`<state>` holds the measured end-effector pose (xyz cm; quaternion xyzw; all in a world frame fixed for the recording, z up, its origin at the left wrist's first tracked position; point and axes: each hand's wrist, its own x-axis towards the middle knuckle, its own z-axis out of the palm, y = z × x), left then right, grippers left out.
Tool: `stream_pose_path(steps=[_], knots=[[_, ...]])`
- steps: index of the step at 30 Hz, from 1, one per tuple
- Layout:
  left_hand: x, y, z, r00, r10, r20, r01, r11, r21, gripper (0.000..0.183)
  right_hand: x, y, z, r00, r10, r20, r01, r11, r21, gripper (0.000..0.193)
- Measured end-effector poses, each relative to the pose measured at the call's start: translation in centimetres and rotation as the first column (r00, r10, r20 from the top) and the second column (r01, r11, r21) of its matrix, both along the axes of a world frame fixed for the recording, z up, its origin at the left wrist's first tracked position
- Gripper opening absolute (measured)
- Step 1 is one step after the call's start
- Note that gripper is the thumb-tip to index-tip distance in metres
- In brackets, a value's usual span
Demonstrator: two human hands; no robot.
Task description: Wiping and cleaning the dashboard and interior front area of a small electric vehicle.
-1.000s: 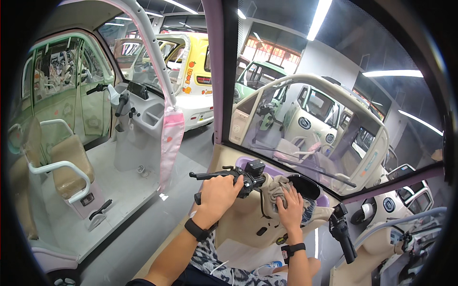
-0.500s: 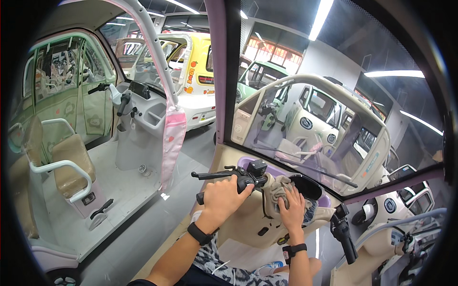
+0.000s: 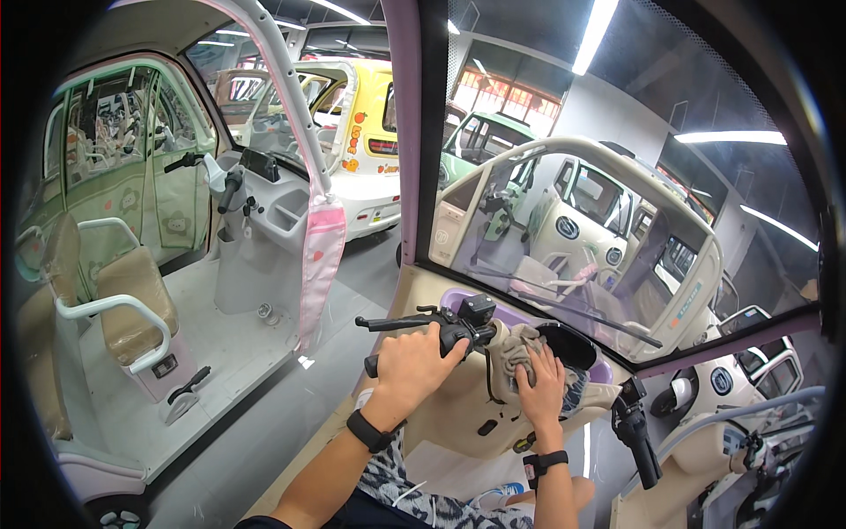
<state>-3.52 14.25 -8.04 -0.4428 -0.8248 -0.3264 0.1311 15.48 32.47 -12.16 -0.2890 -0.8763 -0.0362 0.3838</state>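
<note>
Behind a windshield, a person's left hand was curled over the black left grip, its fingertips hidden. The right hand, fingers extended and slightly spread, rested on a rumpled gray cloth atop the beige cowl, between the left grip and right grip. Whether any fingertips pinched the cloth could not be told.

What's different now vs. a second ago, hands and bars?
Left thumb shifted slightly right and down beside the switch block. Nothing visibly taken hold of or let go; the whole view drifted slightly. Unchanged: left hand on the grip, right hand on the cloth.
</note>
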Motion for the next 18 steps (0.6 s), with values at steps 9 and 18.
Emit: stream_pose_path(steps=[9,18], knots=[[-0.2,-0.1,-0.8,0.989,-0.025,-0.146,0.022,1.000,-0.022,0.070,-0.1,-0.4,0.3,1.000,0.002,0.000,-0.002,1.000,-0.023,0.043],[-0.4,0.1,-1.3,0.981,-0.026,-0.195,0.025,1.000,-0.007,0.060,-0.1,-0.4,0.2,1.000,0.000,0.004,0.000,1.000,-0.022,0.044]])
